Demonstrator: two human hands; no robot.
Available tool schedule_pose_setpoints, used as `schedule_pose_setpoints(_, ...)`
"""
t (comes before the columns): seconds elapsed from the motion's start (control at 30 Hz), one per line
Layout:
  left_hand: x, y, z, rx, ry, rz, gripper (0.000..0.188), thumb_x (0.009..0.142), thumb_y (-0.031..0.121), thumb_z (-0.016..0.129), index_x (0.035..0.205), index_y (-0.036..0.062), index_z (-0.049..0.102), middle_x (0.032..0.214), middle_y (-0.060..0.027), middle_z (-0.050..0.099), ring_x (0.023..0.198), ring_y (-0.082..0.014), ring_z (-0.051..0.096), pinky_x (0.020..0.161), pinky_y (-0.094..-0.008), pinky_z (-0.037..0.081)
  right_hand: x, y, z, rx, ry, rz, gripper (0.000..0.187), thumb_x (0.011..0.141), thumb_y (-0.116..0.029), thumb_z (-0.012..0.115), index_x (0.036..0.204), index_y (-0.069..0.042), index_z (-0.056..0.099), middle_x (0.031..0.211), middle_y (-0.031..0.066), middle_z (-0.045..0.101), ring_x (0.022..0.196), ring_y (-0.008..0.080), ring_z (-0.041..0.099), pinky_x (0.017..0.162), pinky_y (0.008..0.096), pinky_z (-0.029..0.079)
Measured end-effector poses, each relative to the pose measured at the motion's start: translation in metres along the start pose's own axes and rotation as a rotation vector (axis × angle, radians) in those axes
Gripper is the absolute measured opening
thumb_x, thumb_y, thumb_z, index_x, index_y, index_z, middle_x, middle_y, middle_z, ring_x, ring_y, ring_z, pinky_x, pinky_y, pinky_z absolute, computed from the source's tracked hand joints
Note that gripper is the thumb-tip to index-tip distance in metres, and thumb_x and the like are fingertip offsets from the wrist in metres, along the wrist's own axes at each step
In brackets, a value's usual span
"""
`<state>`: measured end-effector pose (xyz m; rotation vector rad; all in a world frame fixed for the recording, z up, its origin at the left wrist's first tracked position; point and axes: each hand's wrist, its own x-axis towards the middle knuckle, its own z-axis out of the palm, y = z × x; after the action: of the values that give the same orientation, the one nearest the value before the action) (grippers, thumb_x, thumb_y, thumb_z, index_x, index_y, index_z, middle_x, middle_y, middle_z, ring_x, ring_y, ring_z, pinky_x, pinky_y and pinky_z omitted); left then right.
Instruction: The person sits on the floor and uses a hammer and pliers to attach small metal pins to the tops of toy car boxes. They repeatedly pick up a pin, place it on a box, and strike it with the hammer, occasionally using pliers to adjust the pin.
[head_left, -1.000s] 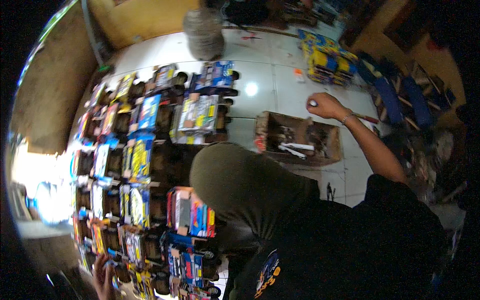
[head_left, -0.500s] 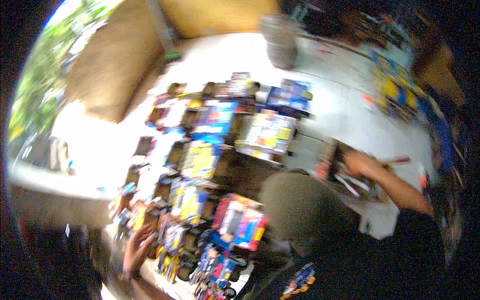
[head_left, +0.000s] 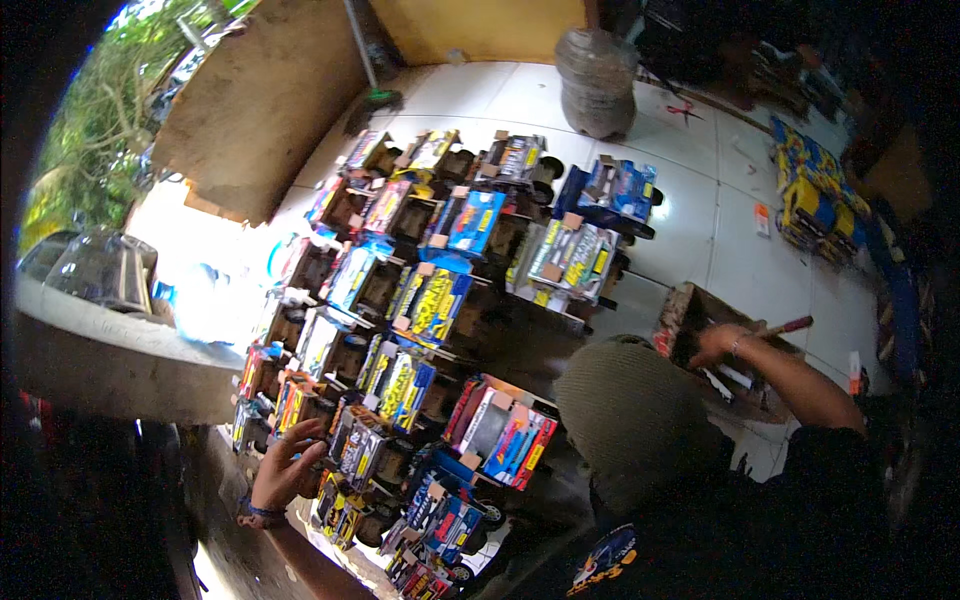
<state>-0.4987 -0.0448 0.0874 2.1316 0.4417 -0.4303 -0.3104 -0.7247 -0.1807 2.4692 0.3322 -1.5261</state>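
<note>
The biggest thing is the white tiled floor [head_left: 500, 90]. Next come lots of toy trucks [head_left: 437, 303] in bright colours, sitting close together in rows on the left and in the middle. Past them stands a big see-through plastic tub [head_left: 597, 90], and over to the right is a yellow and blue pile [head_left: 815, 200].

The wooden box [head_left: 676, 312] is smaller, and it sits on the tiles to the right of the trucks. I think the step here is feeling about inside this box. The next move looks like it needs a good pinch in a tight, messy spot.

The left hand [head_left: 285, 472] has its fingers loosely bent and spread apart, with nothing seen in them. It is just beside an orange toy truck [head_left: 296, 400]; I can't tell if they touch. The right hand [head_left: 716, 345] dips into the box, and its fingers are hidden, so I can't tell how wide they are or what they hold.

A stick with a red handle [head_left: 795, 326] lies close by that hand. Smallest are the red scissors [head_left: 684, 110], far back.
</note>
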Motion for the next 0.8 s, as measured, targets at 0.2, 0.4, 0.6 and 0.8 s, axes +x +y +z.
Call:
schedule_pose_setpoints(0.2, 0.007, 0.009, 0.004, 0.124, 0.025, -0.061, 0.049, 0.096, 0.018, 0.063, 0.140, 0.0037, 0.047, 0.130, -0.0138, 0.058, 0.108, -0.0186, 0.060, 0.090, -0.0315, 0.048, -0.029, 0.021, -0.022, 0.094, 0.029, -0.047, 0.073, 0.072, -0.073, 0.062, 0.090, -0.003, 0.075, 0.088, 0.0171, 0.072, 0.079, 0.0338, 0.068, 0.073, 0.0451, 0.053)
schedule_pose_setpoints(0.4, 0.009, 0.034, 0.019, 0.030, -0.062, 0.015, 0.041, 0.097, 0.013, 0.059, 0.135, -0.0010, 0.052, 0.132, -0.0126, 0.057, 0.120, -0.0214, 0.054, 0.100, -0.0337, 0.044, -0.063, 0.046, -0.041, 0.175, 0.127, 0.072, 0.069, 0.076, -0.069, 0.059, 0.092, -0.004, 0.074, 0.093, 0.0160, 0.072, 0.088, 0.0331, 0.067, 0.081, 0.0463, 0.051)
schedule_pose_setpoints(0.6, 0.011, 0.057, 0.038, 0.084, -0.075, -0.015, 0.041, 0.097, 0.014, 0.059, 0.135, -0.0013, 0.052, 0.128, -0.0127, 0.059, 0.114, -0.0211, 0.057, 0.095, -0.0328, 0.048, -0.054, 0.036, -0.039, 0.173, 0.179, 0.014, 0.071, 0.070, -0.071, 0.058, 0.080, -0.003, 0.074, 0.082, 0.0164, 0.071, 0.080, 0.0330, 0.067, 0.076, 0.0455, 0.052)
schedule_pose_setpoints(0.8, 0.011, 0.063, 0.039, 0.063, -0.085, -0.050, 0.042, 0.098, 0.017, 0.058, 0.135, -0.0016, 0.051, 0.126, -0.0129, 0.059, 0.110, -0.0208, 0.059, 0.093, -0.0323, 0.049, -0.044, 0.037, -0.028, 0.205, 0.157, -0.007, 0.061, 0.075, -0.065, 0.056, 0.074, -0.007, 0.074, 0.077, 0.0146, 0.069, 0.075, 0.0317, 0.065, 0.073, 0.0448, 0.051)
